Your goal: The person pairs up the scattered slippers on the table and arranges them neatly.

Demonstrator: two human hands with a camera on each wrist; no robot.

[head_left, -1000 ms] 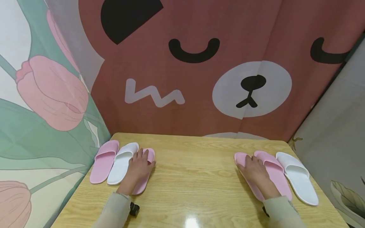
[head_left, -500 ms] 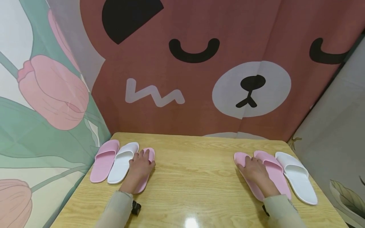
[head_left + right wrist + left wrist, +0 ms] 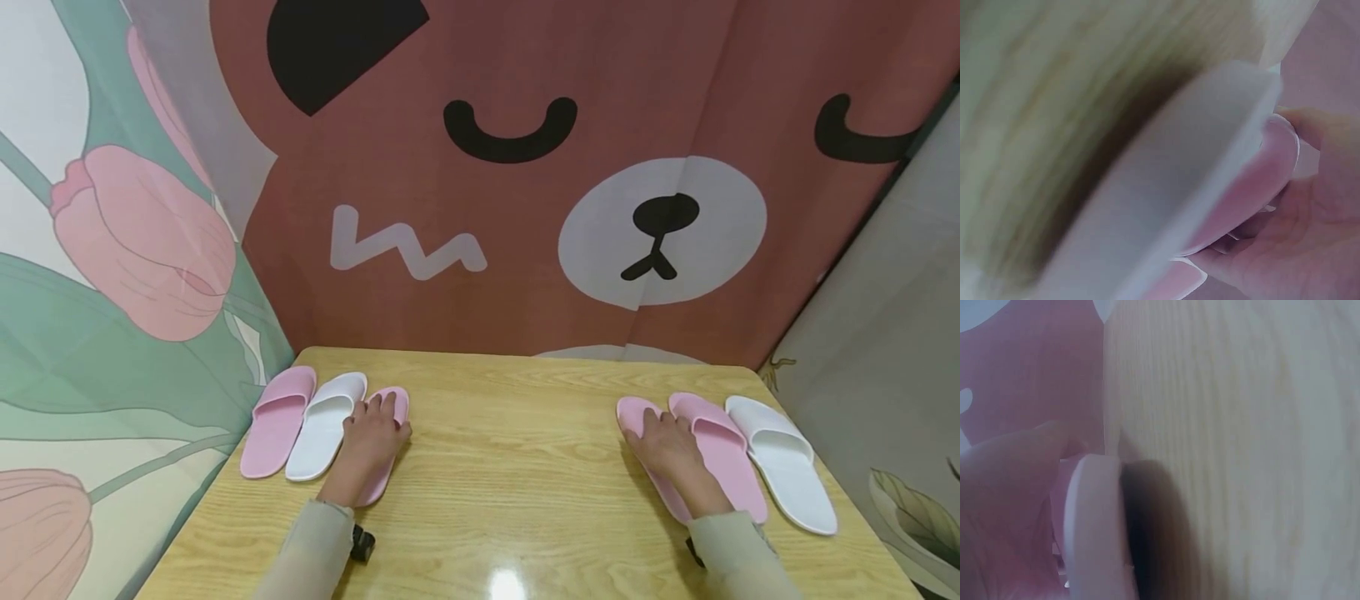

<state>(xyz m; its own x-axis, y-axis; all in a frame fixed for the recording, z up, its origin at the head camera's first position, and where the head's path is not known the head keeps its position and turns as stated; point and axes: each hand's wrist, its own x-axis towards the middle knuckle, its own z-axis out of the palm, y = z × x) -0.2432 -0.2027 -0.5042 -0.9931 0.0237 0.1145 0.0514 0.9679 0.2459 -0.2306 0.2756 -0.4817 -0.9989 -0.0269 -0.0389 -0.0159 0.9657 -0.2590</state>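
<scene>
On the left side of the table, my left hand (image 3: pixel 371 437) lies over the toe strap of a pink slipper (image 3: pixel 400 404) and grips it, thumb on its right side. In the left wrist view the pale sole edge (image 3: pixel 1100 525) shows below the thumb. Over on the right, my right hand (image 3: pixel 669 450) holds another pink slipper (image 3: pixel 634 412) by its strap, thumb on the left and fingers across the top. The right wrist view shows the pink upper (image 3: pixel 1250 184) between thumb and fingers. Both hands hide part of the slippers they hold.
Left of my left hand stand a white slipper (image 3: pixel 318 433) and a pink slipper (image 3: pixel 276 425). Beside my right hand are a pink slipper (image 3: pixel 727 467) and a white slipper (image 3: pixel 791 471). The wooden table (image 3: pixel 502 467) ends at a bear-print curtain (image 3: pixel 517 292).
Both hands keep their grip on the pink slippers. The head view shifts very slightly; the slippers stay in place.
</scene>
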